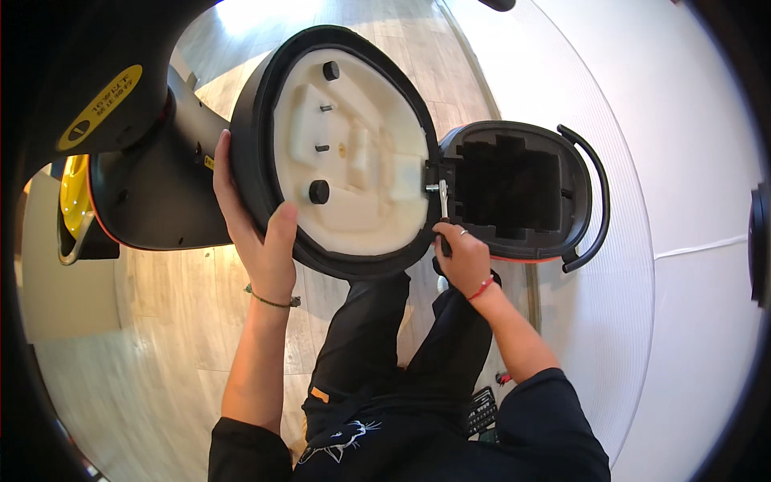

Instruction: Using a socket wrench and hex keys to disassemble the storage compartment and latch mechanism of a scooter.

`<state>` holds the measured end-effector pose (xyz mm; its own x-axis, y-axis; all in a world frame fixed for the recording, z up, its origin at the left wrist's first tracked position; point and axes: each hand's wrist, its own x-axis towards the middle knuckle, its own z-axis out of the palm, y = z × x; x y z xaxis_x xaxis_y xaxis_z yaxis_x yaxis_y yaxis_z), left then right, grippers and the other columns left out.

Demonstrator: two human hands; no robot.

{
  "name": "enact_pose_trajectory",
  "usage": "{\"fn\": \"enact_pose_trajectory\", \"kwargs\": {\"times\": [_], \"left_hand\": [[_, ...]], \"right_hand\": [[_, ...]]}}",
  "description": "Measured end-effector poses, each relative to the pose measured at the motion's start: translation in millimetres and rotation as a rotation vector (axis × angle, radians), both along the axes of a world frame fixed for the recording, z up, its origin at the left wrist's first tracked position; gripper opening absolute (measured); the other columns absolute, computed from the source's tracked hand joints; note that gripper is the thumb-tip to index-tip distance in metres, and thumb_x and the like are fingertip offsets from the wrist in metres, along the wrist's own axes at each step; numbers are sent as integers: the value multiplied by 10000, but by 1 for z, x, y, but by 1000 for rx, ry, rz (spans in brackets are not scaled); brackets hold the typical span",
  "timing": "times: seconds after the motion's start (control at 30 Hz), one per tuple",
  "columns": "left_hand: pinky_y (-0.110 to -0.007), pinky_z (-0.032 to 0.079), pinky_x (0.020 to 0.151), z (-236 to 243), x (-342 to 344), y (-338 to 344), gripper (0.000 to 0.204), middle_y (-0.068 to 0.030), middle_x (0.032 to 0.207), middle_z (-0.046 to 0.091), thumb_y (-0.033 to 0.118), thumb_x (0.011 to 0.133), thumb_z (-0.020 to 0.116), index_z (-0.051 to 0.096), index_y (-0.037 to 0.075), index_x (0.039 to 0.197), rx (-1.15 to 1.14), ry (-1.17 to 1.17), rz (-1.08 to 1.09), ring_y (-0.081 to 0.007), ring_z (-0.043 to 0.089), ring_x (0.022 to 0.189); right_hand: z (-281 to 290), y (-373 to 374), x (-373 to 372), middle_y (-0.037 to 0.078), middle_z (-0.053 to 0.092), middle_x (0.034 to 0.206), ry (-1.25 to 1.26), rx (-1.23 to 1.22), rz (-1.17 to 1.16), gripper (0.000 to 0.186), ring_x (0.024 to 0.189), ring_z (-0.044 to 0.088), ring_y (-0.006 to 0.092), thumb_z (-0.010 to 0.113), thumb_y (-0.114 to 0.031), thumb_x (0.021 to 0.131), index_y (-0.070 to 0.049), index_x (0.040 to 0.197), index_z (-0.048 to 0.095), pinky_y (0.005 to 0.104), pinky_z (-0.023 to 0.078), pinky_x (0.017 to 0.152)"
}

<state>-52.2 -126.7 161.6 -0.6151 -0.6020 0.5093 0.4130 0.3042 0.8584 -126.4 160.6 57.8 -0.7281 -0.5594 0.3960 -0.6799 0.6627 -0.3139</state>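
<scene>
A black seat is raised, showing its off-white moulded underside with black pads and two studs, beside an open black storage box with foam insert and curved rail. My left hand grips the seat's left rim, thumb on the lower edge. My right hand is closed on the handle of a ratchet wrench, whose head meets a silver fitting at the hinge between seat and box.
A black vehicle body with yellow label and yellow part stands at the left. A white ribbed panel runs down the right. Below, on the wood-look floor, a black socket tool case lies beside my legs.
</scene>
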Motion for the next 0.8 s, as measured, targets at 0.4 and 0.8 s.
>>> {"fn": "enact_pose_trajectory", "kwargs": {"times": [0.4,0.8], "left_hand": [[-392,213,1156,-1,1,1,897,-145,1483,359,422,768,664,314,-1,1477,7,6,14,-269,323,1386],[-382,200,1163,-2,-1,3,853,-135,1511,333,318,777,647,297,-5,1484,47,24,-32,-266,307,1399]], "right_hand": [[-60,-1,24,34,617,919,-663,-595,-180,276,734,585,99,512,-127,995,-74,1252,595,252,487,671],[-12,-4,15,7,613,883,-916,-761,-202,306,709,541,103,566,-120,949,-49,1245,605,263,475,690]]}}
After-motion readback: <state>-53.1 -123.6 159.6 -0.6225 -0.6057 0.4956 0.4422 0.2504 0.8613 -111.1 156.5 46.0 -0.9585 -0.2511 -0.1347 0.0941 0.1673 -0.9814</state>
